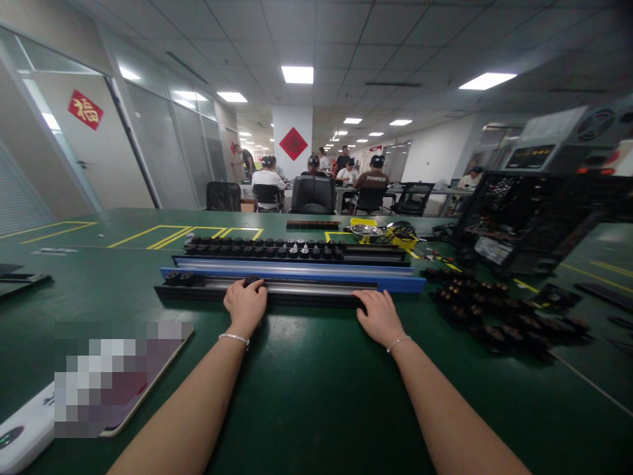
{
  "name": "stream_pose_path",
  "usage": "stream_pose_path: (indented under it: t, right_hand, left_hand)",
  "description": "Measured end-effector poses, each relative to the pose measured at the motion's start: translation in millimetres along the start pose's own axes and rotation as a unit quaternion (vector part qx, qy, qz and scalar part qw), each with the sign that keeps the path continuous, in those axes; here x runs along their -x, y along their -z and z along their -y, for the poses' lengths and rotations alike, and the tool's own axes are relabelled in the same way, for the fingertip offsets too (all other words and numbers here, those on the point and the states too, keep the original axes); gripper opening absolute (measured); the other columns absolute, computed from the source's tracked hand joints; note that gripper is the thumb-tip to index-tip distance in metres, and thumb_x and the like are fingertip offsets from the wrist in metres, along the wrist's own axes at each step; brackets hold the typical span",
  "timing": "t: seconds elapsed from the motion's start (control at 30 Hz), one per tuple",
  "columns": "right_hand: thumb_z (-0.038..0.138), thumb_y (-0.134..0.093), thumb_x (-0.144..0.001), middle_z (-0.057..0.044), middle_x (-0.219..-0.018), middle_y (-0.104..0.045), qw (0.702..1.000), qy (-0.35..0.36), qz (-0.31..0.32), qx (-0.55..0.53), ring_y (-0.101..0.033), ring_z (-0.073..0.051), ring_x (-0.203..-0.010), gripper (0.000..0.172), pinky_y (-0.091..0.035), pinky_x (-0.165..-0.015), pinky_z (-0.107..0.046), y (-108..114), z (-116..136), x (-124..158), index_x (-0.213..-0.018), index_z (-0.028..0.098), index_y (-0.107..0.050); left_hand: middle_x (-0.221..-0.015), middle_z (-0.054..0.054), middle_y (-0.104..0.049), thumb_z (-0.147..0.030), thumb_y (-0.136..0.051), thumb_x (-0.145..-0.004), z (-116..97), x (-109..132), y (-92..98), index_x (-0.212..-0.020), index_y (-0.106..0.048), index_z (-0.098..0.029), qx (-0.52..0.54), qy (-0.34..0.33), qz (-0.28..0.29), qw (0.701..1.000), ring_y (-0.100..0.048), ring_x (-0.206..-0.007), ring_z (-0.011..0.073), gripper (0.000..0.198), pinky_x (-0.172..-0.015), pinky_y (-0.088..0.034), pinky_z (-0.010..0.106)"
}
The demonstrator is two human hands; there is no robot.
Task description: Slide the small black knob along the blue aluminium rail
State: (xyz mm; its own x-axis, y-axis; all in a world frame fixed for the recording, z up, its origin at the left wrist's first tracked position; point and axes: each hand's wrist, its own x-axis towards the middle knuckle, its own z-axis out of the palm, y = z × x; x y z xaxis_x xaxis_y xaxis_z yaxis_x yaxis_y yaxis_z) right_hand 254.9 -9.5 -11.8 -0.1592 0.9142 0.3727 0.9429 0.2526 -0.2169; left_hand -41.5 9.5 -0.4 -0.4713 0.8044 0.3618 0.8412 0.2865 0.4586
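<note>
A long black rail (pixel 306 300) with a shiny metal channel lies crosswise in front of me. My left hand (pixel 246 307) is closed over a small black part (pixel 254 280) sitting in that channel; its underside is hidden. Two or so similar black parts (pixel 179 278) rest at the rail's left end. Farther right, my right hand (pixel 380 315) has its fingers curled over the rail's near edge. Right behind runs a blue rail (pixel 403 284). Beyond it, another black rail (pixel 376 256) has rows of black parts (pixel 257 248) along it.
A pile of black parts (pixel 494 307) lies to the right, near an opened computer case (pixel 499 231). A metal dish (pixel 366 230) stands at the back. At front left are a phone (pixel 148 389) and a white device (pixel 24 422). Several people sit beyond the green table (pixel 306 409).
</note>
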Motion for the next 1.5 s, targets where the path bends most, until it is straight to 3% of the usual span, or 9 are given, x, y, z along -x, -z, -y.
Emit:
stream_pose_path:
  t: [0.6, 1.13, 1.5]
  right_hand:
    - [0.021, -0.042, -0.078, -0.004, -0.118, -0.058, 1.0, 0.003, -0.003, 0.011, -0.045, -0.019, -0.114, 0.04, -0.017, -0.106, -0.045, -0.1, 0.0, 0.0, -0.115, 0.024, -0.055]
    - [0.021, -0.042, -0.078, -0.004, -0.118, -0.057, 1.0, 0.0, 0.006, 0.01, -0.044, -0.018, -0.114, 0.04, -0.015, -0.107, -0.044, 1.0, 0.7, 0.2, -0.116, 0.024, -0.054]
    - [0.021, -0.043, -0.078, -0.005, -0.118, -0.057, 1.0, 0.004, 0.005, 0.006, -0.044, -0.019, -0.114, 0.04, -0.015, -0.107, -0.045, 1.0, 0.3, -0.1, -0.116, 0.024, -0.054]
  left_hand:
    - [-0.121, 0.01, -0.051, -0.033, -0.041, -0.08, -5.7, 5.2, 1.6, -0.102, -0.067, -0.032, -0.012, -0.021, 0.022, 0.999, -0.044, -0.115, 0.0269, 0.035, -0.098, -0.03, 0.048]
    - [-0.121, 0.009, -0.049, -0.036, -0.038, -0.082, -8.7, 8.8, -2.1, -0.101, -0.067, -0.035, -0.003, -0.046, 0.033, 0.998, -0.042, -0.118, 0.0265, 0.035, -0.102, -0.017, 0.061]
    - [-0.119, 0.01, -0.05, -0.036, -0.039, -0.082, -10.5, 11.5, -3.3, -0.103, -0.066, -0.035, -0.016, -0.075, 0.034, 0.996, -0.044, -0.116, 0.0268, 0.034, -0.101, -0.015, 0.063]
